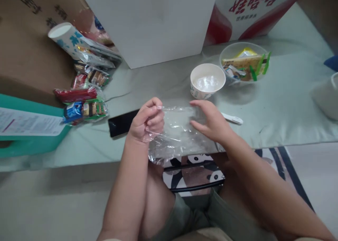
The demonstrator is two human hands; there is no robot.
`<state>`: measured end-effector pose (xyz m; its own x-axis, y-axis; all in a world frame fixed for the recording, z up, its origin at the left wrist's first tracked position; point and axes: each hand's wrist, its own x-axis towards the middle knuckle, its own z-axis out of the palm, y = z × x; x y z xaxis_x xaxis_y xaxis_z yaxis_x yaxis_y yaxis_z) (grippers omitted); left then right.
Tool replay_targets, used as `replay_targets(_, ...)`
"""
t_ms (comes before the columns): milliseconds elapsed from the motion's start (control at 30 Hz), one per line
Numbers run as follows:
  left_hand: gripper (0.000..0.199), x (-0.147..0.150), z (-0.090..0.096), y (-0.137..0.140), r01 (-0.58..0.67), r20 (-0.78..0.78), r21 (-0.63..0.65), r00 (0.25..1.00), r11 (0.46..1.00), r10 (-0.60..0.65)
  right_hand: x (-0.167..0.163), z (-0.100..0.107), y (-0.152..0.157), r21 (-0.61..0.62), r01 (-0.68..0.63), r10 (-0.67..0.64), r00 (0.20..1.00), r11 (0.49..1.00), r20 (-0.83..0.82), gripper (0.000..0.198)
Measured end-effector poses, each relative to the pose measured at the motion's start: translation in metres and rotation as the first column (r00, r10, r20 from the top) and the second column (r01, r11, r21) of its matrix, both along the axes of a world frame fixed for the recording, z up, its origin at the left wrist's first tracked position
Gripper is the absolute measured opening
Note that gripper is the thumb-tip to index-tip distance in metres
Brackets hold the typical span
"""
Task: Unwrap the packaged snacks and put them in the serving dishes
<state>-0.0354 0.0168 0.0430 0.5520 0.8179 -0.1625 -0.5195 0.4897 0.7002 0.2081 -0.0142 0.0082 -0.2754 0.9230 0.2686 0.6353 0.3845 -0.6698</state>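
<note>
A clear, crinkled plastic bag [178, 128] stretches between my two hands above the table's front edge. My left hand [149, 120] is closed, pinching the bag's upper left corner, and part of the film hangs over that wrist. At the bag's right side my right hand [210, 119] is open, thumb and fingers apart; I cannot tell whether its fingertips touch the film. Just beyond it stands a paper bowl [207, 81] with something clear and shiny inside. A white-handled utensil [232, 118] lies partly behind my right wrist, and a black phone [121, 123] lies partly behind my left hand.
Wrapped snacks [84, 96] and a patterned paper cup [66, 37] lie at the left, near a green box [29, 142]. A plastic bowl [244, 51] holds packaged snacks. Large white [158, 19] and red-printed boxes [253, 16] line the back. A whitish container [329, 98] stands far right.
</note>
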Motion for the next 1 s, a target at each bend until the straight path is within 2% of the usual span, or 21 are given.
replay_targets(100,0.015,-0.010,-0.003,-0.001,0.021,-0.047,0.043,0.999,0.999,-0.019,0.007,-0.012,0.002,-0.098,0.116,-0.120,0.992,0.988,-0.039,0.019)
replay_targets(167,0.015,-0.017,-0.003,0.002,-0.012,-0.088,0.054,0.996,0.998,0.017,0.013,-0.013,0.002,-0.164,0.215,-0.238,0.961,0.963,-0.139,0.028)
replay_targets(233,0.015,-0.022,-0.001,0.004,-0.052,-0.115,0.052,0.992,0.997,0.058,0.016,-0.013,0.000,-0.283,0.263,-0.333,0.913,0.922,-0.236,0.041)
replay_targets(300,0.015,-0.024,0.001,0.006,-0.093,-0.140,0.045,0.985,0.995,0.099,0.015,-0.012,-0.002,-0.387,0.261,-0.376,0.889,0.885,-0.262,0.034)
replay_targets(400,0.013,-0.022,0.002,0.009,-0.179,-0.235,0.041,0.954,0.983,0.184,0.012,-0.008,-0.003,-0.373,0.297,-0.412,0.867,0.879,-0.279,0.021)
replay_targets(467,0.011,-0.020,-0.002,0.011,-0.297,-0.340,0.100,0.887,0.950,0.313,0.011,-0.006,-0.001,-0.339,0.333,-0.446,0.825,0.880,-0.348,0.021)
replay_targets(567,0.010,-0.018,-0.013,0.014,-0.446,-0.455,0.309,0.707,0.840,0.542,0.012,-0.004,0.002,-0.347,0.362,-0.493,0.744,0.865,-0.451,0.023)
replay_targets(667,0.008,-0.016,-0.022,0.016,-0.442,-0.503,0.450,0.592,0.776,0.629,0.013,-0.003,0.003,-0.440,0.339,-0.537,0.692,0.832,-0.483,0.028)
replay_targets(800,0.008,-0.011,-0.026,0.017,-0.455,-0.492,0.525,0.527,0.719,0.693,0.016,-0.004,0.001,-0.528,0.358,-0.600,0.689,0.770,-0.407,0.029)
replay_targets(900,0.012,-0.005,-0.024,0.019,-0.531,-0.480,0.480,0.507,0.698,0.716,0.021,-0.003,0.000,-0.596,0.323,-0.613,0.692,0.735,-0.381,0.033)
replay_targets(1000,0.016,0.000,-0.020,0.020,-0.623,-0.458,0.383,0.514,0.682,0.726,0.022,-0.003,-0.002,-0.721,0.133,-0.565,0.721,0.680,-0.401,0.043)
